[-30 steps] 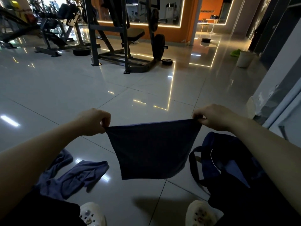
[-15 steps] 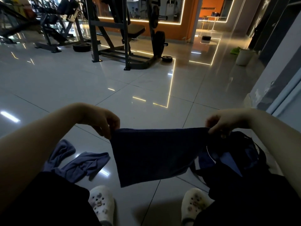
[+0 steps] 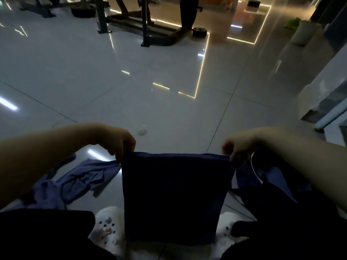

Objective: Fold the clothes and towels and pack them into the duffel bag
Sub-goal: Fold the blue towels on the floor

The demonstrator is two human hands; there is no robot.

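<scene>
A dark navy folded towel hangs flat in front of me, low between my knees. My left hand pinches its top left corner. My right hand pinches its top right corner. The towel's lower edge reaches down between my two white clogs. A dark blue duffel bag lies open on the floor to the right, partly behind my right forearm and the towel. A crumpled lighter blue garment lies on the tiles to the left.
Glossy grey floor tiles stretch ahead with bright light reflections. Gym machine frames and a weight plate stand at the back. A white bin sits far right beside a wall.
Both hands have lowered the towel toward my feet and brought it closer. The view has tilted down, so the towel now covers the gap between my shoes.
</scene>
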